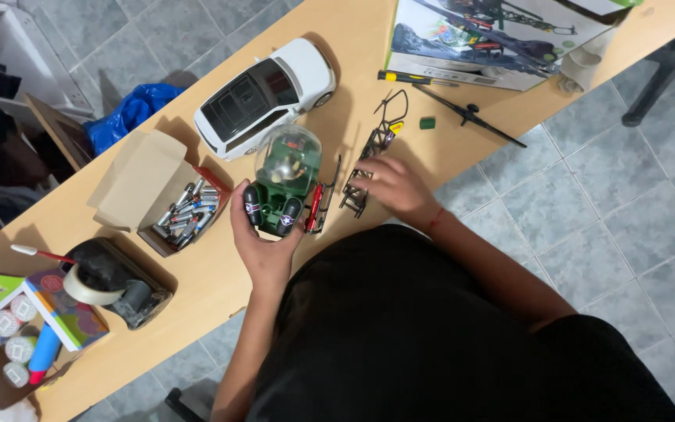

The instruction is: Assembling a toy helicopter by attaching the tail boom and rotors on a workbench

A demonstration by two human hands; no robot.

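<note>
I record the counter (353,31) running diagonally across the view, its near edge passing just in front of my body. Open room is limited: a bare strip lies between the white toy car (267,98) and the printed box (494,39), and a narrow margin runs along the near edge.

My left hand (263,246) comes up from below the counter edge, palm up, its grip closed round the base of the green toy helicopter body (284,184), fingers wrapped on the left side. The body sits upright at the near edge, clear dome on top, just below the white toy car.

My right hand (392,187) lies palm down over the edge, wrist bent inward, fingers spread and resting on the black lattice tail piece (370,160). I cannot tell whether it pinches the piece.

To the left, an open carton of batteries (189,211) stands near the helicopter body. A screwdriver (412,78) and black rotor blade (470,117) lie beside the printed box.
</note>
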